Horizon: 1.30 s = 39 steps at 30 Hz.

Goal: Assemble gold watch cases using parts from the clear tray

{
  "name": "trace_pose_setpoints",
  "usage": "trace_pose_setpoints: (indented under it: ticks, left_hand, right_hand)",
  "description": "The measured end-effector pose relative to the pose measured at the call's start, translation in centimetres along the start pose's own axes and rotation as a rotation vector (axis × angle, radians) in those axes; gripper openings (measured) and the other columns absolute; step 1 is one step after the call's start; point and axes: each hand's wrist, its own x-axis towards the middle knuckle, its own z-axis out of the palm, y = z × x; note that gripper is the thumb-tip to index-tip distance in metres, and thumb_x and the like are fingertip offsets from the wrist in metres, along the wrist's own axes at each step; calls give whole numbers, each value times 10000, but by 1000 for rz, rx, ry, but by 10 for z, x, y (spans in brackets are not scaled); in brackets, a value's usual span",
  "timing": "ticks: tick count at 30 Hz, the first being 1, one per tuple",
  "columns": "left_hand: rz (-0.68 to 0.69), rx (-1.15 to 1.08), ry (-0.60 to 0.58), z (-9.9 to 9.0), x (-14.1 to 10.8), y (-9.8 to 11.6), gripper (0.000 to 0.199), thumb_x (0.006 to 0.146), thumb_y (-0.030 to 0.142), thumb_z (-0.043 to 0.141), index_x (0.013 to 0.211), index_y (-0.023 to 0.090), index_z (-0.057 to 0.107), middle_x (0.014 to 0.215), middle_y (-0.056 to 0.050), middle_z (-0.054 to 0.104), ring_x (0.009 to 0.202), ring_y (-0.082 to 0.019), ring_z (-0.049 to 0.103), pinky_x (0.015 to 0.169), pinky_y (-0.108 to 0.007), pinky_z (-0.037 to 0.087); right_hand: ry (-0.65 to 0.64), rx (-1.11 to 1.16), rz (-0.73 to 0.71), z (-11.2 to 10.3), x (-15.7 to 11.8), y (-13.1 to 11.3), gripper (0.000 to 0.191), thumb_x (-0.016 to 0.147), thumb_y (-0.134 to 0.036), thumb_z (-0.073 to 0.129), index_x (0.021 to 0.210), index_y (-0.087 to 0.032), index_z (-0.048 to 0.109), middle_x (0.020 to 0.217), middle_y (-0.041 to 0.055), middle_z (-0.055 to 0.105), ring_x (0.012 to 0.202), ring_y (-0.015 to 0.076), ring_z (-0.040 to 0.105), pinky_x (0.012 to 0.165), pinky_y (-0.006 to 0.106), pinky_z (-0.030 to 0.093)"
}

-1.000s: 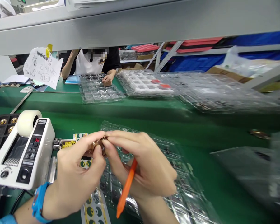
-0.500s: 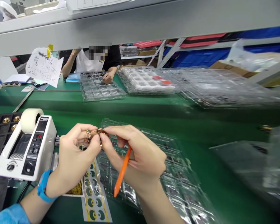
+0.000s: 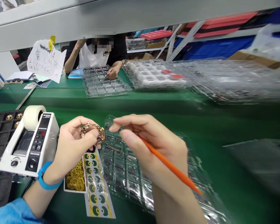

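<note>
My left hand pinches a round, shiny copper-coloured case-like part between thumb and fingers. A thin red wire trails from its right side. Apart from that part, to its right, is my right hand. It is curled around a slim orange stick, which slants down towards the wrist; thumb and index tips are spread with nothing visible between them. Below the left hand lie a sheet of green and yellow stickers and a small box of yellow rings. A clear compartment tray extends beneath my right hand.
A white tape dispenser stands at left, beside a black tray holding some gold round parts. Across the green bench, a person sits at another clear tray. Stacked clear trays lie at back right. A grey beam crosses overhead.
My right hand has come away from the round part and moved right, its orange stick now slanting down to the right. The left hand keeps the part. The view has shifted slightly.
</note>
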Motion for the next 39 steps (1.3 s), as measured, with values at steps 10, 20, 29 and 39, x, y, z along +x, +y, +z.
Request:
trace_pose_setpoints:
  ticks: [10, 20, 29, 39]
  left_hand:
    - [31, 165, -63, 6, 1, 3, 114, 636, 115, 603, 585, 195, 539, 566, 44, 524, 547, -90, 458, 507, -206, 401]
    - [7, 69, -82, 5, 4, -2, 67, 730, 139, 634, 670, 159, 613, 646, 33, 534, 598, -83, 464, 547, -200, 398]
    - [319, 326, 13, 6, 2, -15, 104, 822, 108, 631, 741, 156, 675, 692, 19, 525, 637, -95, 510, 571, -205, 448]
    - [1228, 1064, 318, 9, -2, -44, 348, 997, 143, 367, 985, 85, 710, 690, -15, 650, 641, -107, 641, 597, -206, 556]
  right_hand:
    - [-291, -32, -106, -5, 7, 3, 229, 1038, -253, 388, 824, -219, 462, 702, -16, 524, 577, 107, 485, 515, 229, 412]
    - [-322, 14, -31, -8, 10, 2, 222, 1002, -156, 401, 791, -214, 438, 665, -46, 467, 555, 86, 429, 493, 199, 354]
    - [-101, 9, 133, -4, 9, 6, 434, 986, -291, 458, 577, -198, 345, 514, -58, 296, 441, 74, 278, 399, 211, 245]
    - [-104, 423, 423, 3, -13, -15, 243, 895, -364, 632, 694, -229, 615, 652, 3, 528, 585, 122, 491, 470, 239, 376]
